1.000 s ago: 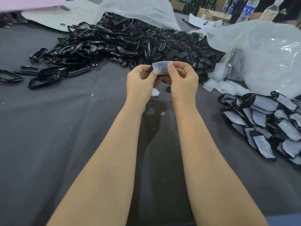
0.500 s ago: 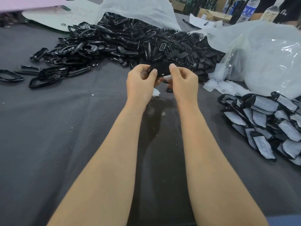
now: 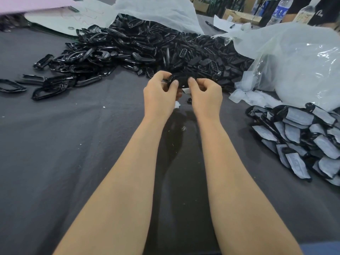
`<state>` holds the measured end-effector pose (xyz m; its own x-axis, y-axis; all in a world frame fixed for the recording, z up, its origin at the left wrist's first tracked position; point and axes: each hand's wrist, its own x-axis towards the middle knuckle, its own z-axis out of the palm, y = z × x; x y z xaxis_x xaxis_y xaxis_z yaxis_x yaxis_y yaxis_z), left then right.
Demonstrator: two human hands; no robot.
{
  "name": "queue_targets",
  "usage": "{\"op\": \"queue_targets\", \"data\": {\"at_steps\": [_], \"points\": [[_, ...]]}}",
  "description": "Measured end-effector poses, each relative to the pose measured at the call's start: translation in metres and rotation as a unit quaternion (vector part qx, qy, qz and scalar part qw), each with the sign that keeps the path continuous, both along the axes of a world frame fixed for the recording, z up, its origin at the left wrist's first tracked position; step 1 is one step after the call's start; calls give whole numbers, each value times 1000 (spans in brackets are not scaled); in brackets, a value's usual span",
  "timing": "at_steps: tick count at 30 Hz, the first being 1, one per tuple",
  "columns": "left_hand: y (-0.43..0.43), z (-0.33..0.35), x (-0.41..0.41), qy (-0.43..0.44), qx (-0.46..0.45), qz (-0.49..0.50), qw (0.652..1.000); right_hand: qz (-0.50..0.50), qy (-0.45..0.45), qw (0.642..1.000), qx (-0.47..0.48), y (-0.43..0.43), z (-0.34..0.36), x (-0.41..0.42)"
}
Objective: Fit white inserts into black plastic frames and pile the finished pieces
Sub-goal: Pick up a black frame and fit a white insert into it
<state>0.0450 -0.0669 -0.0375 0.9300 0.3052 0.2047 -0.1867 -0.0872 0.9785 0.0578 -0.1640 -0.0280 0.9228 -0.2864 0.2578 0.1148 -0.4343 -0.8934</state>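
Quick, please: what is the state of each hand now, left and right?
Left hand: closed, pinching the black frame.
Right hand: closed, pinching the same black frame.

Dark grey cloth-covered table (image 3: 55,162) (lint-flecked), cardboard boxes (image 3: 239,15) and water bottles (image 3: 281,10) beyond its far edge

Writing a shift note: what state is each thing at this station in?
left hand: grips black frame.
right hand: pinches the same frame.
black frame: held above the cloth.
empty frames: heaped, unfilled.
finished pieces: piled, inserts fitted.
white inserts: loose beside the plastic bag.
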Motion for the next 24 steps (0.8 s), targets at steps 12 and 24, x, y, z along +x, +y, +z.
{"op": "queue_targets", "data": {"at_steps": [12,24], "points": [[3,-1,1,30,-67,22,997,55,-71,959,269,-1,15,-4],[2,-2,2,25,-44,22,998,80,-55,979,181,3,13,-7]]}}
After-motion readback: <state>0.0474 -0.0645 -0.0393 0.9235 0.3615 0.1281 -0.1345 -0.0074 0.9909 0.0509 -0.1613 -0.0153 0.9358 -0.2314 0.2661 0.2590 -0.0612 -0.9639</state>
